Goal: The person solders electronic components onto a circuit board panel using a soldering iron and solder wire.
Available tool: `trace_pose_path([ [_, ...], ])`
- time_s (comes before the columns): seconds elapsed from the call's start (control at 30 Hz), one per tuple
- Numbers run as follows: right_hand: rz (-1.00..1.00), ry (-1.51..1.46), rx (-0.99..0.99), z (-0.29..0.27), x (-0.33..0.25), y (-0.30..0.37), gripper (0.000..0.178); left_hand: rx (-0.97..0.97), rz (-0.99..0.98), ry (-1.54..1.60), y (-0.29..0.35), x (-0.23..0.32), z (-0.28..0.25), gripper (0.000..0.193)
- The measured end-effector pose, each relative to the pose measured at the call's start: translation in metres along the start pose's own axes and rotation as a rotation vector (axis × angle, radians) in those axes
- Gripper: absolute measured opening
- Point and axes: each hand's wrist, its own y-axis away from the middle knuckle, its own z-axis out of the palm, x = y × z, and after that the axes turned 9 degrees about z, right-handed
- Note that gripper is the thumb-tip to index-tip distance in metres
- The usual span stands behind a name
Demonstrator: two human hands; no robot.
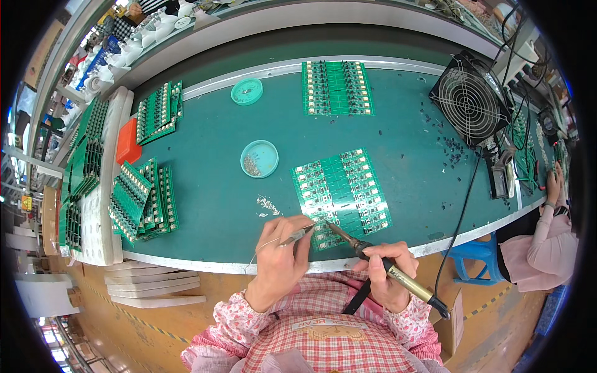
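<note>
A green circuit board panel point(339, 186) with rows of small parts lies on the green bench top at its front edge. My right hand point(392, 264) is closed round the handle of a soldering iron point(410, 285), whose dark tip points to the lower left part of the panel. Close by, my left hand point(280, 255) pinches tweezers point(296, 235) near the iron's tip. A thin wire trails from that hand at its left. Tiny silvery parts point(267, 204) lie loose just beyond my left hand, and more sit in a round turquoise dish point(260, 159).
Another panel point(337, 88) and a second dish point(247, 91) lie farther back. Board stacks point(146, 202) stand at left by an orange box point(129, 142). A black fan point(471, 99) stands at right behind scattered dark bits; the iron's cable point(463, 217) crosses the edge. A co-worker point(547, 248) sits at right.
</note>
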Motion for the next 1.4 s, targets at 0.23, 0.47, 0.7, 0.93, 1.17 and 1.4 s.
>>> trace_pose_path([
  [0.23,-0.188,0.252,-0.044,0.001,0.001,-0.014,0.031,0.007,-0.012,0.021,0.001,0.000,0.000,0.023],
  [0.47,-0.205,0.688,0.017,0.018,0.002,-0.021,0.062,0.102,-0.193,0.053,0.010,-0.008,-0.015,0.023],
  [0.7,-0.223,0.580,0.048,0.024,0.003,-0.034,0.058,0.080,-0.194,0.064,0.010,-0.010,-0.017,0.021],
  [0.93,-0.186,0.224,0.117,0.011,-0.005,-0.015,0.021,0.033,-0.121,0.054,-0.005,-0.009,-0.005,0.020],
  [1.17,0.061,0.007,-0.017,0.012,0.000,-0.010,0.010,0.014,-0.103,0.054,-0.008,-0.010,-0.001,0.021],
  [1.4,0.044,0.057,-0.097,0.015,-0.005,-0.021,0.012,0.012,-0.076,0.026,-0.007,-0.010,-0.001,0.022],
])
